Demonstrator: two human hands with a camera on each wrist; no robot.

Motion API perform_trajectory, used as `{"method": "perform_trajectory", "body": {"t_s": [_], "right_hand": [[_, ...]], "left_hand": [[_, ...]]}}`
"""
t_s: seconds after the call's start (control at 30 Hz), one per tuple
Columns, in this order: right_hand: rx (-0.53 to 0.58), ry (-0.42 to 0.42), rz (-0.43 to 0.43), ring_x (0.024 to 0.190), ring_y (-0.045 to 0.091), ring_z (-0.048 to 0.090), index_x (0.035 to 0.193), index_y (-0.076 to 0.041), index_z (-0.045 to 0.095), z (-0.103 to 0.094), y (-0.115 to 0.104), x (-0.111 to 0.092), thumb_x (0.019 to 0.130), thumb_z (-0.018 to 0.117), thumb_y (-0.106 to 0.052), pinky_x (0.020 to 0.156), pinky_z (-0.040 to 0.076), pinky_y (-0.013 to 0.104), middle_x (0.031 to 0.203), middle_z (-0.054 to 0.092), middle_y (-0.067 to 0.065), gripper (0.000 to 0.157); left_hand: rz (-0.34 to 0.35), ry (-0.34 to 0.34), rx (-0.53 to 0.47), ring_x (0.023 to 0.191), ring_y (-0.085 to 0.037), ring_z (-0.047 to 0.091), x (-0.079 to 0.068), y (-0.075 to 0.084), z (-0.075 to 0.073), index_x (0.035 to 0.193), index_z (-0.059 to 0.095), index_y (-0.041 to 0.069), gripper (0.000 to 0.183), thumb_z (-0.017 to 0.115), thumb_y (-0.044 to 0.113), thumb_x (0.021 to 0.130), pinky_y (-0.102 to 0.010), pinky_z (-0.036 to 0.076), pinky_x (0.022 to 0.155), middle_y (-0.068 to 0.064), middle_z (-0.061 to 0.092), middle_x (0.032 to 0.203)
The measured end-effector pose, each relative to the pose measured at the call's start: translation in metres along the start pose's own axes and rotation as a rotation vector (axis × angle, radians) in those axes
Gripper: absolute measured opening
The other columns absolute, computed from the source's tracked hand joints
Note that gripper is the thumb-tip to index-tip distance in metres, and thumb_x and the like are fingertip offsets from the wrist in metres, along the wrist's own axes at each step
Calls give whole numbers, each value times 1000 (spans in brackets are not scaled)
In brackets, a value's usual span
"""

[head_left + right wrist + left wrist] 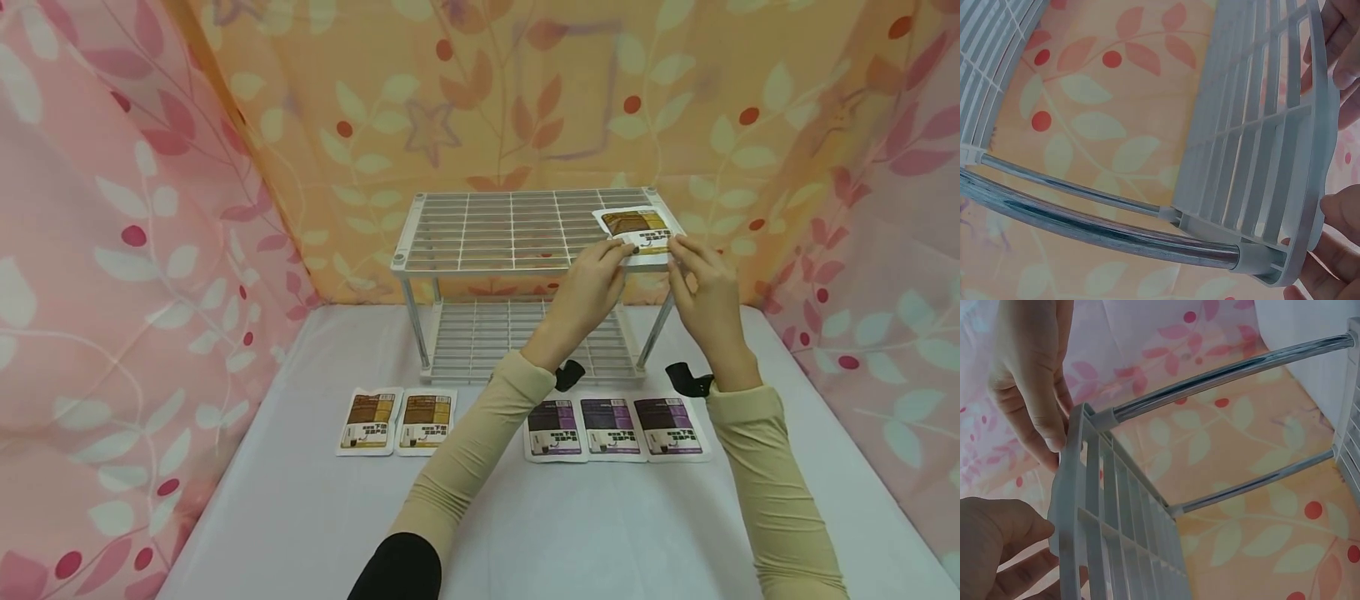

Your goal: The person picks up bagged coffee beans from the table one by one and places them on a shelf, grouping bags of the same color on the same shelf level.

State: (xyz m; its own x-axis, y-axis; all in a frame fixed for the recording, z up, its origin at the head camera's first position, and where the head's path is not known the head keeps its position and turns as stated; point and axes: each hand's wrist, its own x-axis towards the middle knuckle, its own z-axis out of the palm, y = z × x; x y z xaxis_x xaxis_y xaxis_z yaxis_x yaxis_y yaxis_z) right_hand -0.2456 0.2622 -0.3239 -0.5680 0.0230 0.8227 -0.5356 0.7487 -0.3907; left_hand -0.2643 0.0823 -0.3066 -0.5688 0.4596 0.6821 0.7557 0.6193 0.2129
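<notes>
A flat white sachet with a brown and yellow label lies over the right end of the white wire shelf's top tier. My left hand pinches its near left edge, and my right hand pinches the near right corner. In the left wrist view, the left thumb and fingers meet the sachet's edge beside the shelf rim. The right wrist view has the right hand at the rim's corner, close to a metal leg. The sachet's printed face is hidden in both wrist views.
On the white table, two brown-and-yellow sachets lie side by side at left. Three purple-labelled sachets lie in a row before the rack. The lower wire tier stands behind them. Patterned curtains enclose the back and sides.
</notes>
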Motion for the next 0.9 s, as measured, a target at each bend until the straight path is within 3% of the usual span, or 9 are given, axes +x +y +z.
{"method": "perform_trajectory", "body": {"t_s": [0.4, 0.67, 0.9], "right_hand": [[49, 8, 23, 113, 39, 54, 115, -1, 64, 2, 2, 0, 87, 61, -3, 95, 37, 55, 118, 61, 19, 29], [42, 11, 32, 114, 39, 52, 116, -3, 65, 2, -3, -4, 86, 62, -4, 92, 36, 58, 121, 60, 17, 30], [56, 55, 13, 117, 37, 51, 124, -5, 59, 5, -6, -10, 84, 60, -3, 96, 35, 55, 124, 58, 18, 39]], "left_hand": [[-14, -9, 45, 119, -18, 53, 0, 0, 1, 123, 60, 11, 32, 55, 13, 91, -36, 33, 108, -7, 57, 127], [-21, -11, 64, 124, -17, 48, -7, 0, 2, 125, 59, 14, 33, 54, 17, 92, -39, 26, 112, -4, 54, 131], [-4, 38, 72, 126, -18, 46, -16, 0, 0, 123, 60, 17, 31, 53, 20, 93, -41, 21, 113, -3, 54, 131]]}}
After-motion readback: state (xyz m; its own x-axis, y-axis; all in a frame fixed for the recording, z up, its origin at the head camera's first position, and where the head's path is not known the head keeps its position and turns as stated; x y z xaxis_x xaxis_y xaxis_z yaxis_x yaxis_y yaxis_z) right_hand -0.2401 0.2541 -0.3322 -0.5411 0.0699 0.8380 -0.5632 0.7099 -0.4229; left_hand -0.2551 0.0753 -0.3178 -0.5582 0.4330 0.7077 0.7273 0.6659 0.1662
